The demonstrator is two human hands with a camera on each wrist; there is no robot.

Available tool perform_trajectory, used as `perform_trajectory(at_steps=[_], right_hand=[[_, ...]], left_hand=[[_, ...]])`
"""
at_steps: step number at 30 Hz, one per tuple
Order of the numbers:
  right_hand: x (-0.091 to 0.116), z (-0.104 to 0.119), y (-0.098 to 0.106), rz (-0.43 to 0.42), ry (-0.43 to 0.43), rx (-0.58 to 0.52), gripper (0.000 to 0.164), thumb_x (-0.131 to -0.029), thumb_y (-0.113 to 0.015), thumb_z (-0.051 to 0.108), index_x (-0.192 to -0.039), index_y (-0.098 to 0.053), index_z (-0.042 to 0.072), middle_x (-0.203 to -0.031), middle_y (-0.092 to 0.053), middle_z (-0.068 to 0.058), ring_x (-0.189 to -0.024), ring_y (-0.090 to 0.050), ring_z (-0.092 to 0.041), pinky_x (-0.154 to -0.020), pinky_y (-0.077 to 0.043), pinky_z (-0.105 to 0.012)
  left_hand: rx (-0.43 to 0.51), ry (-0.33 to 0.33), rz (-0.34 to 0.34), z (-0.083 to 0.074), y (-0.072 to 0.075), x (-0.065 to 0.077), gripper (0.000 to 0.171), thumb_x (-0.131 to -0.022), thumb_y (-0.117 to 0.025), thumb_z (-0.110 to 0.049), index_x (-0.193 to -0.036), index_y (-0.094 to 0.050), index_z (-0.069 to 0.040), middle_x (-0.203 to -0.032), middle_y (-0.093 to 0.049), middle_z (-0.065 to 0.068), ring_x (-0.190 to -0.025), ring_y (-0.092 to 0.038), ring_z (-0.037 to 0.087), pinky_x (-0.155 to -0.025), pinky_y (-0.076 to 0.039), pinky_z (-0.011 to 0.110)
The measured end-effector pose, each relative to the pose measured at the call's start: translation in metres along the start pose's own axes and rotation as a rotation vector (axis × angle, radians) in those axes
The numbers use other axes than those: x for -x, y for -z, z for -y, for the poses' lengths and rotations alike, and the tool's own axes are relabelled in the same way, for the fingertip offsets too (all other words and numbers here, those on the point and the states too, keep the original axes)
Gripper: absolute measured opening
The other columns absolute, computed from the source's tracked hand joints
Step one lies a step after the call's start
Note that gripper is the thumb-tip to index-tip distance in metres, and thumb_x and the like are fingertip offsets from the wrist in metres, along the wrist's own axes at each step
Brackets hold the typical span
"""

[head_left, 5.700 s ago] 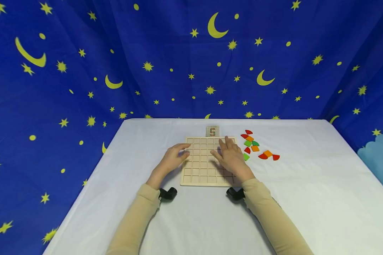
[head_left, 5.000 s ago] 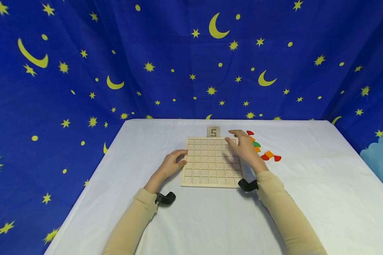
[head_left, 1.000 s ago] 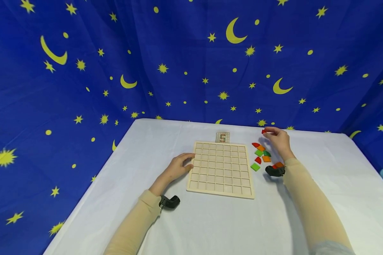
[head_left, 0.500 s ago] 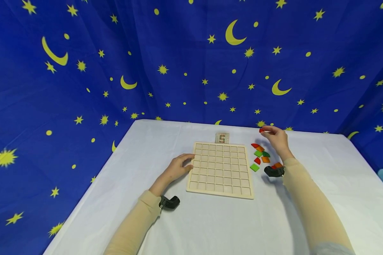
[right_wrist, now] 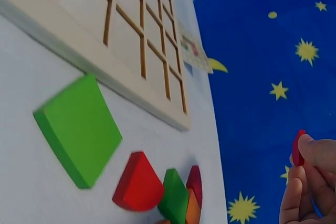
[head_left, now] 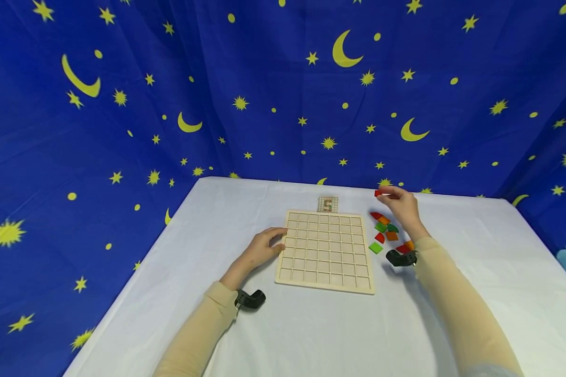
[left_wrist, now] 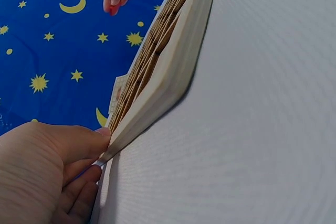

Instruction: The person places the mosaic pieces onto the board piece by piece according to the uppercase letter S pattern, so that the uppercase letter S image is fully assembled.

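Observation:
My left hand (head_left: 261,248) rests at the left edge of a pale wooden grid board (head_left: 325,251), thumb and fingertips touching the rim with a gap between them. The left wrist view shows the thumb (left_wrist: 86,142) against that rim. Beyond the board's far right corner, my right hand (head_left: 402,207) pinches a small red piece (right_wrist: 298,148) between thumb and fingers, raised above the table; its full outline is partly hidden by the fingertips. Below that hand lie loose flat pieces: a green square (head_left: 376,248), a red quarter-circle (right_wrist: 139,183), a dark green piece (head_left: 392,228) and an orange square (head_left: 392,236).
A small pattern card (head_left: 327,204) with an S-like figure lies behind the board. More red and orange pieces (head_left: 402,248) sit near the right wrist camera (head_left: 400,258). White cloth covers the table (head_left: 311,335); a blue starry curtain (head_left: 264,78) hangs behind it.
Over the earlier frames my right hand went from the board to the pieces and picked up a red one. In the last second it has moved slightly left with it. My left hand stays put.

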State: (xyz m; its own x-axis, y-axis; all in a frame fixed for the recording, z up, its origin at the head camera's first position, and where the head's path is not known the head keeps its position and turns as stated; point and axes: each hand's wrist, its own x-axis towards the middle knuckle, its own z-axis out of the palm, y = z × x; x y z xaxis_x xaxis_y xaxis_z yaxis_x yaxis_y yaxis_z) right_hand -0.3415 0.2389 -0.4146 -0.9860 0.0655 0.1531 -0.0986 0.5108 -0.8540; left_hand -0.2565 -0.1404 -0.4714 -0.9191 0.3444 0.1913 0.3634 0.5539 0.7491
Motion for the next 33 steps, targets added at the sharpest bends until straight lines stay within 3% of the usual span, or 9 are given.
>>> perform_trajectory(at_steps=[11,18,26,33], right_hand=[[0.007,0.006,-0.013,0.024,0.056,-0.015,0.041,-0.090,-0.067,0.027,-0.124,-0.062,0.006,-0.117,-0.062,-0.014,-0.092,-0.055,-0.014,-0.071,-0.049,-0.016],[0.013,0.011,-0.024,0.063,0.084,-0.046,0.040,-0.089,-0.068,0.027,-0.123,-0.063,0.006,-0.113,-0.064,-0.013,-0.087,-0.057,-0.010,-0.074,-0.054,-0.032],[0.021,0.014,-0.034,0.092,0.169,-0.064,0.035,-0.089,-0.068,0.022,-0.120,-0.065,0.005,-0.109,-0.066,-0.015,-0.084,-0.060,-0.009,-0.070,-0.050,-0.016],[0.026,0.016,-0.044,0.116,0.181,-0.070,0.035,-0.088,-0.069,0.023,-0.119,-0.066,0.005,-0.109,-0.066,-0.014,-0.085,-0.061,-0.010,-0.069,-0.050,-0.017]], left_hand=[[-0.002,-0.018,-0.002,0.001,0.000,0.000,0.044,-0.087,-0.067,-0.006,-0.129,-0.056,0.000,-0.130,-0.054,0.013,-0.119,-0.052,0.027,-0.102,-0.040,0.037],[0.003,-0.016,-0.004,0.002,-0.001,0.000,0.043,-0.087,-0.067,-0.005,-0.129,-0.056,0.000,-0.130,-0.054,0.013,-0.120,-0.051,0.027,-0.103,-0.040,0.037],[-0.010,-0.009,0.000,0.001,0.000,0.000,0.044,-0.087,-0.067,-0.007,-0.129,-0.056,-0.001,-0.130,-0.054,0.012,-0.121,-0.050,0.026,-0.104,-0.039,0.037],[-0.018,-0.014,-0.004,0.001,0.000,0.000,0.043,-0.088,-0.067,-0.007,-0.129,-0.056,-0.001,-0.130,-0.054,0.012,-0.121,-0.050,0.026,-0.103,-0.039,0.038]])
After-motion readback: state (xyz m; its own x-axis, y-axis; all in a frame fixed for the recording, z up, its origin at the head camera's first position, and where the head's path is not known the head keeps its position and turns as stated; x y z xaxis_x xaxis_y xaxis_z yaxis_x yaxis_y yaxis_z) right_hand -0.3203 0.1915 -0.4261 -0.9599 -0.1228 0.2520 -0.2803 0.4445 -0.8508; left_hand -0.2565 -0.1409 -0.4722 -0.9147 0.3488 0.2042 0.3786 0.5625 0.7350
